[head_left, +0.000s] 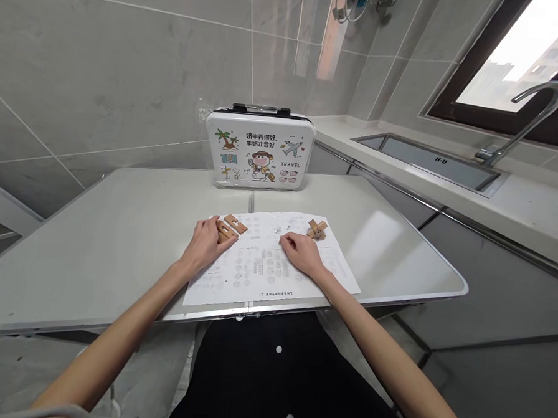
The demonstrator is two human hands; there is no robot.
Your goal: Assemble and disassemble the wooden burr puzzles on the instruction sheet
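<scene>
My left hand (204, 242) is closed around the edge of a notched wooden puzzle piece (225, 231) at the left side of a printed sheet (256, 289). Just beyond that piece lies another wooden piece (236, 223) with a cut-out. My right hand (301, 252) rests on the middle right of the sheet, its fingers curled in; no object shows in it. To its upper right sits an assembled wooden burr puzzle (317, 230), apart from the hand. Small diagrams and text cover the paper.
A white carry case (261, 149) with cartoon prints and a black handle stands at the back of the white folding table (94, 249). On the right, a counter (532, 203) holds a sink (431, 161) and a curved faucet (531, 122). Tiled wall lies behind.
</scene>
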